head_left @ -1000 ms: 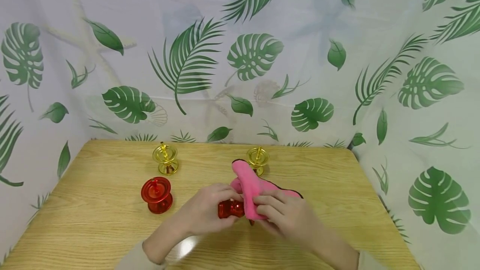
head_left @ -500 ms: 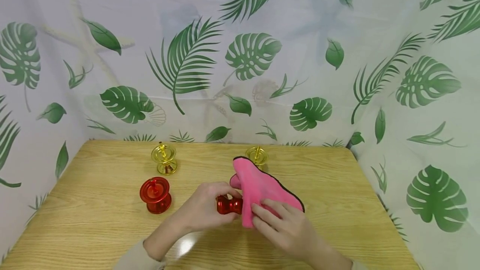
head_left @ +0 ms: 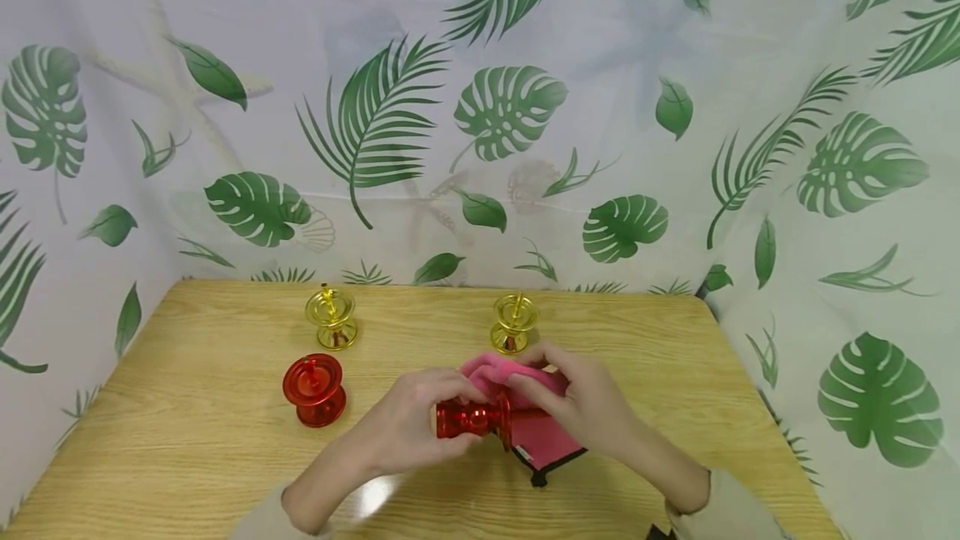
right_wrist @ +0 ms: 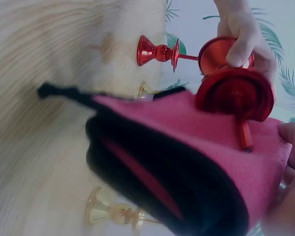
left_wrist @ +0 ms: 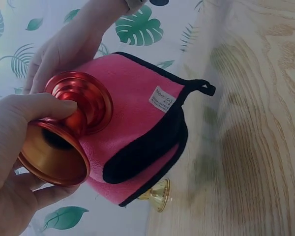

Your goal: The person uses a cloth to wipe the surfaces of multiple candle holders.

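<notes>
Glossy red metallic candle holder [head_left: 476, 419] lies sideways in the left hand's [head_left: 412, 419] grip, its spike end towards the right hand [head_left: 585, 398], which grasps a pink, black-edged fabric cloth [head_left: 546, 442] above the wood-grain desk [head_left: 637, 340].

Two bare hands [head_left: 411, 422], plain pale beige sleeves [head_left: 727, 509], uncovered wrists [head_left: 341, 465]

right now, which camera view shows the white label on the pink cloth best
The left wrist view: there the white label on the pink cloth is large and unobstructed, with its print showing. The head view shows it only as a small pale patch; the right wrist view does not show it.
</notes>
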The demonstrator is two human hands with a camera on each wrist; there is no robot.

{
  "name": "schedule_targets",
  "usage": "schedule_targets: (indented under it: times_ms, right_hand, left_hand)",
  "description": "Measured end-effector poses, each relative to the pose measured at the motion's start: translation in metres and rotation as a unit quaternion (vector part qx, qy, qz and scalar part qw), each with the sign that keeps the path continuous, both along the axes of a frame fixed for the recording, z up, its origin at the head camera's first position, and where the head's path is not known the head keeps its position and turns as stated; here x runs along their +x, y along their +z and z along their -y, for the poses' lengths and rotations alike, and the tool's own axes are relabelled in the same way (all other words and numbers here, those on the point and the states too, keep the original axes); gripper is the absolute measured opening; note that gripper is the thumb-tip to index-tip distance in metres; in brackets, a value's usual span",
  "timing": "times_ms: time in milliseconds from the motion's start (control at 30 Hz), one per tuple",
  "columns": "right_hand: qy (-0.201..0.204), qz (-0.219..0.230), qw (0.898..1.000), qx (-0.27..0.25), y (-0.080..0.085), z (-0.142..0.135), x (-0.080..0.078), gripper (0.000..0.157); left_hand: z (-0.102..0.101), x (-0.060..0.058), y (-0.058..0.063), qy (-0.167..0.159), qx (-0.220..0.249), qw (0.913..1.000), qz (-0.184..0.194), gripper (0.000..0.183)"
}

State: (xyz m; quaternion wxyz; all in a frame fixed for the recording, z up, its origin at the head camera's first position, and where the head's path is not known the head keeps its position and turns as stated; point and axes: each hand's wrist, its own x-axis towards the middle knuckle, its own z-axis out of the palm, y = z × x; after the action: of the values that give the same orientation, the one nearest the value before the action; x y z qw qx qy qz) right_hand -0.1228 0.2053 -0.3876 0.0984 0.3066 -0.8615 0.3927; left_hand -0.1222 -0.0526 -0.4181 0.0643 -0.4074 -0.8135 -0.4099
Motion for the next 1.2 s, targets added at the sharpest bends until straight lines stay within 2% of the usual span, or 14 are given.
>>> schedule_targets:
  times_ms: [67, 167, 333, 467, 600, 700, 833, 967, 1100, 1200]
  right_hand:
    - [-0.008, 0.050, 0.998, -0.026, 0.000, -0.001, -0.005, 0.010]
    - [-0.017, 0.087, 0.994, -0.068, -0.003, -0.004, -0.011, 0.006]
    - [-0.047, 0.105, 0.984, -0.136, -0.012, -0.011, -0.015, 0.006]
    - [-0.069, 0.108, 0.976, -0.178, -0.019, -0.012, -0.014, 0.008]
    - [-0.093, 0.118, 0.963, -0.223, -0.025, -0.009, -0.010, 0.011]
    - [-0.118, 0.134, 0.949, -0.258, -0.029, -0.006, -0.007, 0.014]
    - [-0.146, 0.149, 0.932, -0.297, -0.034, 0.002, -0.002, 0.016]
    - [-0.166, 0.149, 0.921, -0.320, -0.040, 0.011, 0.005, 0.014]
    - [-0.167, 0.149, 0.910, -0.348, -0.044, 0.018, 0.011, 0.010]
    - [-0.164, 0.147, 0.905, -0.364, -0.045, 0.021, 0.014, 0.008]
  left_hand:
    - [0.001, 0.001, 0.000, 0.000, 0.013, 0.9999, 0.010, 0.035]
    - [0.004, 0.001, -0.001, 0.000, 0.038, 0.9983, 0.044, 0.035]
    - [0.004, 0.003, -0.003, 0.010, 0.102, 0.9896, 0.101, 0.035]
    - [-0.001, 0.003, -0.006, 0.037, 0.159, 0.9781, 0.129, 0.034]
    - [-0.009, 0.000, -0.009, 0.097, 0.201, 0.9634, 0.149, 0.037]
    - [-0.016, -0.002, -0.009, 0.139, 0.226, 0.9492, 0.169, 0.039]
    - [-0.023, -0.005, -0.007, 0.177, 0.262, 0.9270, 0.202, 0.038]
    - [-0.030, -0.007, -0.003, 0.198, 0.298, 0.9064, 0.225, 0.037]
    - [-0.035, -0.008, -0.001, 0.197, 0.309, 0.9007, 0.233, 0.039]
    - [-0.037, -0.007, -0.001, 0.189, 0.300, 0.9044, 0.237, 0.052]
